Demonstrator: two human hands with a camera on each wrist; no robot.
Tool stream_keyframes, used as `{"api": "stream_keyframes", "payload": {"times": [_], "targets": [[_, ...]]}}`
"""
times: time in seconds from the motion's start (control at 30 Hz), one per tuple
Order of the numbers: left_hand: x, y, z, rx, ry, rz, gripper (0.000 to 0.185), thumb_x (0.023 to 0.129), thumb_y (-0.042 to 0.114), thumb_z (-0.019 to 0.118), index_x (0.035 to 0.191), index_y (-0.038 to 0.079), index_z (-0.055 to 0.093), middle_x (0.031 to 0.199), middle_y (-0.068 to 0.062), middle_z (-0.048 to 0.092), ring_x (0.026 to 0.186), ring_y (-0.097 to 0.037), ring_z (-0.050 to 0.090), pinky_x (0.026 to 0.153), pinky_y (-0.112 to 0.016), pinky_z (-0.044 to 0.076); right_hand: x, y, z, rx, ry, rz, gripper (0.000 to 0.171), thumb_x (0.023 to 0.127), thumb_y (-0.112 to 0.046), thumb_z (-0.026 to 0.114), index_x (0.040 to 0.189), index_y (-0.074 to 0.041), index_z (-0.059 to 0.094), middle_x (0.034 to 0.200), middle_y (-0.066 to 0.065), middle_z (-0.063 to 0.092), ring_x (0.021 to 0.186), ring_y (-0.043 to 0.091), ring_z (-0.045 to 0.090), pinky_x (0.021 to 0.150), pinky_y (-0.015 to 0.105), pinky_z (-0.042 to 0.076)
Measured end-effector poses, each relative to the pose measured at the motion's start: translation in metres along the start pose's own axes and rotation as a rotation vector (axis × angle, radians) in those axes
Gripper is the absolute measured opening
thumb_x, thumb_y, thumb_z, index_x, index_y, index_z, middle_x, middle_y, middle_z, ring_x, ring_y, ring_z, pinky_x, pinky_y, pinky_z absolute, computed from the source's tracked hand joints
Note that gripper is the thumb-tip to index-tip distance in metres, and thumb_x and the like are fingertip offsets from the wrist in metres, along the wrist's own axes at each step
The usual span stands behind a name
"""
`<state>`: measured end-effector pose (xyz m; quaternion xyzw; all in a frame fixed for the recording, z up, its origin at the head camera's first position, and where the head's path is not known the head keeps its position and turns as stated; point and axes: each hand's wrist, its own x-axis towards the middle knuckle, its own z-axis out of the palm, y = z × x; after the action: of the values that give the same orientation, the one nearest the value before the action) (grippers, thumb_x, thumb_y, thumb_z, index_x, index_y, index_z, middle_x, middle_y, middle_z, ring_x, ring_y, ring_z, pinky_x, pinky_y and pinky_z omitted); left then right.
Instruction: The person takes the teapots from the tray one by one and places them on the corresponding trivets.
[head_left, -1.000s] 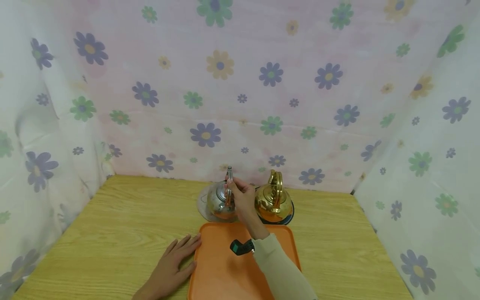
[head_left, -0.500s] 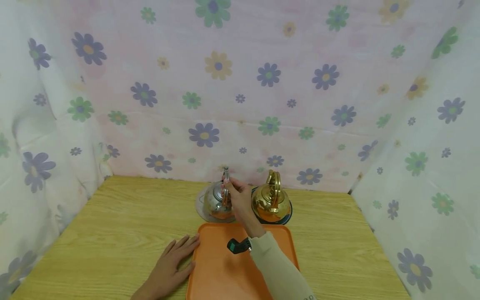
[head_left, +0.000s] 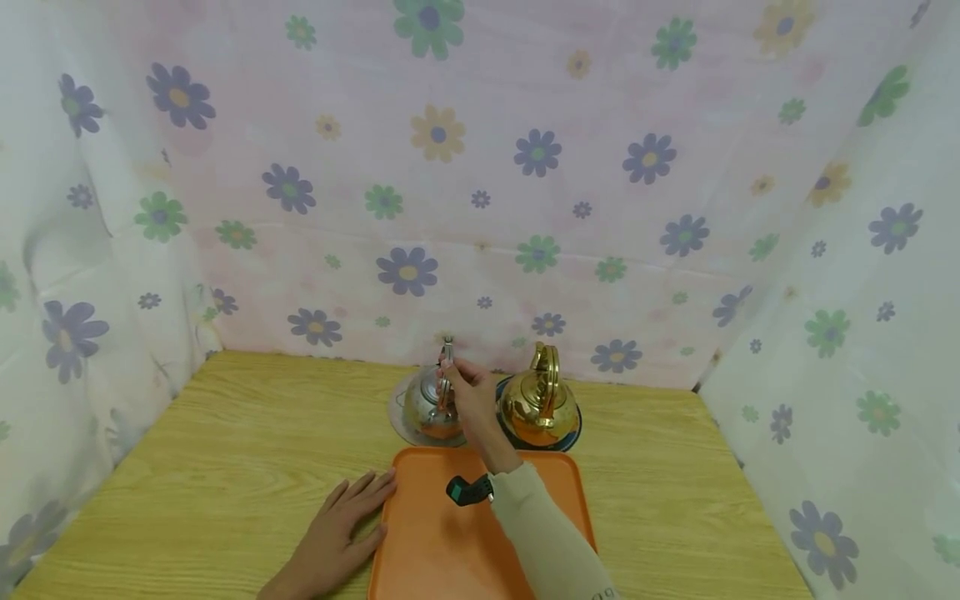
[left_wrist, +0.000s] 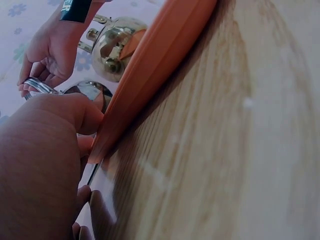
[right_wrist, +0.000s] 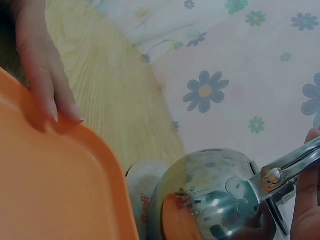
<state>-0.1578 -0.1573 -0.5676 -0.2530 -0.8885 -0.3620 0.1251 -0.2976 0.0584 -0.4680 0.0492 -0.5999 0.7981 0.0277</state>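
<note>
A silver kettle (head_left: 422, 412) stands at the back of the table on a round greyish mat (head_left: 396, 418). My right hand (head_left: 474, 402) grips its upright handle, thumb and fingers closed round the metal; the right wrist view shows the handle (right_wrist: 295, 162) at its right edge. Beside it, to the right, a shiny gold kettle (head_left: 534, 414) sits on a dark round mat (head_left: 574, 440). In front of both lies an orange tray (head_left: 427, 533). My left hand (head_left: 333, 533) rests by the tray's left rim, fingers extended and touching it.
The wooden table (head_left: 247, 442) extends to both sides of the tray. Flower-patterned cloth (head_left: 480, 167) hangs at the back and both sides. A black wristband (head_left: 468, 492) on the right arm hangs over the tray.
My right hand and the silver kettle's handle have shifted slightly left, widening the gap to the gold kettle. The left hand stays on the tray's rim. The head view has drifted a little.
</note>
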Motion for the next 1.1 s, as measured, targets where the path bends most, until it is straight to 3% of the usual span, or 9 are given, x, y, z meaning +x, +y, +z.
{"api": "stream_keyframes", "payload": {"times": [0.27,0.5,0.67,0.83,1.1], "targets": [[0.0008,-0.0019,0.0007,0.005,0.000,0.010,0.049,0.096,0.027,0.070,0.142,0.014,0.062,0.150,-0.001,0.055,0.136,-0.042,0.050,0.114,-0.008,-0.002,0.0028,0.0001,-0.0019,-0.054,0.051,0.033,0.027,0.102,-0.024,0.063,0.118,-0.007,0.076,0.091,0.016,0.072,0.054,0.011,0.063,0.046,0.028,0.047],[0.0007,-0.0027,0.0003,-0.004,-0.006,0.001,0.049,0.095,0.028,0.070,0.141,0.012,0.063,0.151,-0.002,0.055,0.136,-0.041,0.050,0.115,-0.008,-0.002,0.0047,0.0007,-0.0009,-0.048,0.047,0.010,0.030,0.102,-0.025,0.063,0.115,0.000,0.074,0.082,0.008,0.071,0.049,0.012,0.059,0.042,0.028,0.040],[0.0005,-0.0018,-0.0005,-0.003,-0.011,-0.006,0.049,0.095,0.028,0.070,0.141,0.012,0.063,0.150,-0.003,0.055,0.135,-0.042,0.049,0.114,-0.007,-0.002,0.0034,0.0016,0.0006,-0.054,0.061,0.009,0.032,0.102,-0.023,0.063,0.120,0.002,0.072,0.086,0.010,0.072,0.050,0.011,0.060,0.043,0.027,0.043],[0.0009,-0.0013,-0.0002,-0.005,-0.020,-0.016,0.049,0.096,0.029,0.070,0.141,0.012,0.063,0.150,-0.002,0.056,0.136,-0.041,0.050,0.114,-0.007,-0.003,0.0041,0.0023,0.0019,-0.057,0.057,-0.023,0.028,0.103,-0.022,0.063,0.115,0.001,0.074,0.086,0.015,0.071,0.050,0.011,0.058,0.045,0.027,0.048],[0.0006,-0.0031,0.0012,0.008,-0.018,-0.013,0.049,0.095,0.029,0.070,0.141,0.013,0.063,0.150,-0.003,0.056,0.136,-0.040,0.050,0.114,-0.009,-0.001,0.0040,0.0074,0.0009,-0.051,0.046,-0.063,0.027,0.103,-0.019,0.061,0.114,0.002,0.074,0.082,0.008,0.070,0.054,0.010,0.060,0.048,0.025,0.052]]}}
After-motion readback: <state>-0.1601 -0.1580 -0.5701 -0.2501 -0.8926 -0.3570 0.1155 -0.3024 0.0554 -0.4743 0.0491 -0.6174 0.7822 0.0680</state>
